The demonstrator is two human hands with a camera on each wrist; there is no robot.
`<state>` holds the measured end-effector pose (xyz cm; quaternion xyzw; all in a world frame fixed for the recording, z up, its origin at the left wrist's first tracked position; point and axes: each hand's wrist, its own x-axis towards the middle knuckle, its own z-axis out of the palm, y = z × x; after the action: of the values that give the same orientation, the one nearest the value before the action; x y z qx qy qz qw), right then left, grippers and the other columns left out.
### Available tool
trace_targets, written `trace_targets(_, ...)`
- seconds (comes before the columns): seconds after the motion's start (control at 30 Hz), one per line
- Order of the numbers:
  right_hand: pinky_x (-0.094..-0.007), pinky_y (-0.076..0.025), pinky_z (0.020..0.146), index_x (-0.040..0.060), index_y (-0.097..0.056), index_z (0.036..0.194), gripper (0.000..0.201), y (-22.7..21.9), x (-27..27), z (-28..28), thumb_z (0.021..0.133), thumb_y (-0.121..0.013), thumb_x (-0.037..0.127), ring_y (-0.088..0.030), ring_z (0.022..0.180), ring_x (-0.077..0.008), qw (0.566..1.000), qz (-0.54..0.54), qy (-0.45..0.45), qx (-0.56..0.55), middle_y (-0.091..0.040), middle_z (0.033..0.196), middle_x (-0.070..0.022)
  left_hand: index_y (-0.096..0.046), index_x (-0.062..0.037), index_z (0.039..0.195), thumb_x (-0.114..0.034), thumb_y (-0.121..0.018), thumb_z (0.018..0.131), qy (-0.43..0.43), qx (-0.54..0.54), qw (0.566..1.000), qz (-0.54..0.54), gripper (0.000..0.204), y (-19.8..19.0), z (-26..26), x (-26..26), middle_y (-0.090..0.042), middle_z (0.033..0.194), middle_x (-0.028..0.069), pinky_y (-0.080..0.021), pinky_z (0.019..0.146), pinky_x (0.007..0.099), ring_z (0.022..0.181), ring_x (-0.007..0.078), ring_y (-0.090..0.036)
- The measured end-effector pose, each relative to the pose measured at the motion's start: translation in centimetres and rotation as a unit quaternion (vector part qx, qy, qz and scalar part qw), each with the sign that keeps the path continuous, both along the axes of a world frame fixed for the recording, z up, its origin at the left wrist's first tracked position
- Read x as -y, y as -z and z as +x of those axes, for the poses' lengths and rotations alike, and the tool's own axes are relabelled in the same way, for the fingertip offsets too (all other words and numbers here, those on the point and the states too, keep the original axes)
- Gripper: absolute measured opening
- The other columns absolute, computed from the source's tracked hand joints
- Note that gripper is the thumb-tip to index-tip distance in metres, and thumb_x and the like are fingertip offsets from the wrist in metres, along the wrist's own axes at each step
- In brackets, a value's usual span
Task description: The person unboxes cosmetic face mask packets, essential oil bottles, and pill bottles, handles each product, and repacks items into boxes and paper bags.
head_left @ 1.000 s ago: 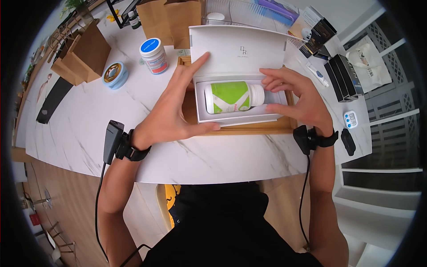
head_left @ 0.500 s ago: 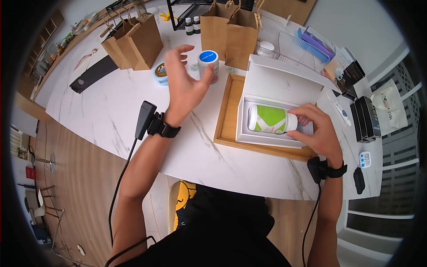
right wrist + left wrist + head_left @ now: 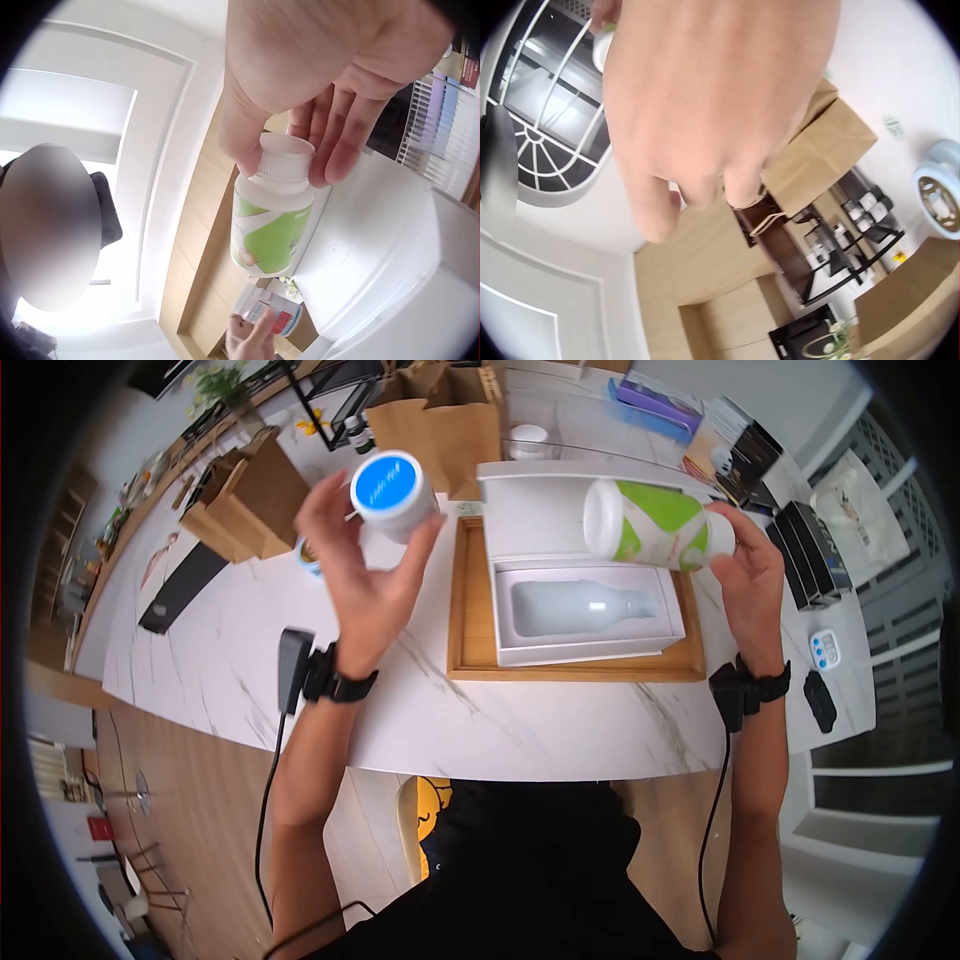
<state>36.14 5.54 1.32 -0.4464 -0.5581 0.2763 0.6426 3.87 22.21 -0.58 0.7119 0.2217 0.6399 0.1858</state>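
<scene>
In the head view my left hand grips a white jar with a blue lid between thumb and fingers, raised above the table. My right hand pinches the green-and-white bottle by its white cap, holding it sideways above the box. The white box stands with its lid up on a wooden tray, its bottle-shaped hollow bare. In the right wrist view thumb and fingers hold the cap of the bottle, and the jar shows below. The left wrist view mainly shows the back of my left hand.
Brown paper bags stand behind and at the left, near a long black box. Behind the white box is a clear container with a white-lidded jar. Black boxes and a small timer lie at the right.
My left hand has taken hold of the blue-lidded jar and lifted it off the table. My right hand has raised the green-and-white bottle out of the box's hollow.
</scene>
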Motion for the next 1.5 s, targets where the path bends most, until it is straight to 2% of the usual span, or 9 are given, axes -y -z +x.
trace_targets(0.07, -0.0326, -0.056, 0.092, -0.0083, -0.054, 0.131, 0.048, 0.0, -0.2, 0.1, 0.087, -0.071, 0.002, -0.063, 0.111, -0.0200, 1.000, 0.022, -0.008, 0.017, -0.063, 0.124, -0.0144, -0.038, -0.0028, 0.127, -0.009, -0.090, 0.071, 0.057, 0.028, 0.991, 0.115, 0.076, -0.2, 0.3, 1.4, -0.058, 0.119, 0.0183, -0.047, 0.095, 0.0376, 0.111, 0.0257, -0.060)
trace_targets(0.17, -0.0325, -0.055, 0.093, -0.0086, -0.053, 0.132, 0.048, 0.4, -0.4, 0.4, 0.088, -0.070, 0.000, -0.063, 0.111, -0.0195, 1.000, 0.020, 0.003, -0.001, -0.063, 0.125, -0.0153, -0.046, -0.0031, 0.121, -0.012, -0.090, 0.070, 0.146, -0.107, 0.975, 0.130, 0.067, -1.3, -0.2, 3.1, -0.065, 0.118, 0.0234, -0.047, 0.095, 0.0392, 0.110, 0.0300, -0.064)
trace_targets(0.4, -0.0314, -0.054, 0.095, -0.0085, -0.053, 0.133, 0.050, -0.1, -0.2, -0.1, 0.087, -0.071, -0.002, -0.063, 0.109, -0.0177, 0.999, 0.032, 0.009, 0.007, -0.066, 0.120, -0.0149, -0.065, -0.0003, 0.122, -0.018, -0.089, 0.071, 0.188, -0.297, 0.932, 0.093, 0.059, -1.6, 2.8, 5.9, -0.065, 0.121, 0.0144, -0.048, 0.092, 0.0379, 0.105, 0.0259, -0.061)
trace_targets(0.47, -0.0311, -0.054, 0.095, -0.0085, -0.053, 0.133, 0.049, -0.2, -0.1, -0.2, 0.087, -0.071, -0.002, -0.064, 0.109, -0.0176, 0.999, 0.032, 0.007, -0.003, -0.066, 0.119, -0.0148, -0.065, 0.0000, 0.125, -0.017, -0.086, 0.075, 0.232, -0.257, 0.938, -0.030, 0.056, -0.5, 3.5, 6.3, -0.064, 0.117, 0.0129, -0.049, 0.091, 0.0358, 0.103, 0.0242, -0.060)
trace_targets(0.63, -0.0306, -0.054, 0.095, -0.0093, -0.055, 0.131, 0.048, 0.0, -0.2, -0.2, 0.087, -0.072, -0.001, -0.064, 0.108, -0.0173, 1.000, 0.026, -0.009, 0.009, -0.066, 0.118, -0.0148, -0.065, -0.0034, 0.127, -0.014, -0.085, 0.076, 0.249, -0.291, 0.918, -0.099, 0.056, -0.7, 3.8, 5.9, -0.061, 0.120, 0.0133, -0.050, 0.091, 0.0343, 0.107, 0.0235, -0.060)
trace_targets(0.9, -0.0308, -0.054, 0.095, -0.0092, -0.055, 0.131, 0.048, 0.3, -0.3, -0.2, 0.087, -0.071, -0.002, -0.064, 0.108, -0.0173, 1.000, 0.021, -0.006, 0.017, -0.066, 0.118, -0.0146, -0.065, -0.0026, 0.129, -0.014, -0.068, 0.090, 0.214, -0.328, 0.920, 0.018, 0.040, -0.1, 3.0, 6.5, -0.059, 0.127, 0.0178, -0.045, 0.099, 0.0385, 0.114, 0.0306, -0.056)
trace_targets(1.1, -0.0317, -0.051, 0.097, -0.0088, -0.057, 0.129, 0.046, 0.3, 0.1, 0.1, 0.086, -0.071, -0.001, -0.064, 0.109, -0.0182, 0.999, 0.029, -0.019, 0.018, -0.066, 0.120, -0.0142, -0.065, -0.0036, 0.128, -0.022, -0.073, 0.087, 0.230, -0.320, 0.918, 0.050, 0.046, 0.3, 2.7, 5.9, -0.059, 0.122, 0.0174, -0.048, 0.093, 0.0400, 0.104, 0.0343, -0.058)
trace_targets(1.3, -0.0325, -0.049, 0.098, -0.0079, -0.057, 0.127, 0.050, 0.0, 0.4, 0.7, 0.084, -0.075, 0.010, -0.063, 0.111, -0.0201, 0.998, 0.037, -0.013, 0.039, -0.064, 0.123, -0.0135, -0.061, -0.0056, 0.134, -0.026, -0.078, 0.082, 0.254, -0.300, 0.919, 0.034, 0.059, 0.4, 2.3, 5.9, -0.058, 0.127, 0.0184, -0.047, 0.096, 0.0402, 0.111, 0.0337, -0.056)
trace_targets(1.5, -0.0328, -0.050, 0.097, -0.0078, -0.057, 0.127, 0.050, 0.1, 0.2, 1.3, 0.084, -0.074, 0.011, -0.063, 0.110, -0.0203, 0.999, 0.041, 0.009, 0.002, -0.063, 0.121, -0.0120, -0.062, -0.0125, 0.134, -0.027, -0.082, 0.078, 0.191, -0.370, 0.905, 0.084, 0.060, -0.3, 2.9, 7.0, -0.055, 0.131, 0.0160, -0.045, 0.097, 0.0408, 0.113, 0.0337, -0.053)
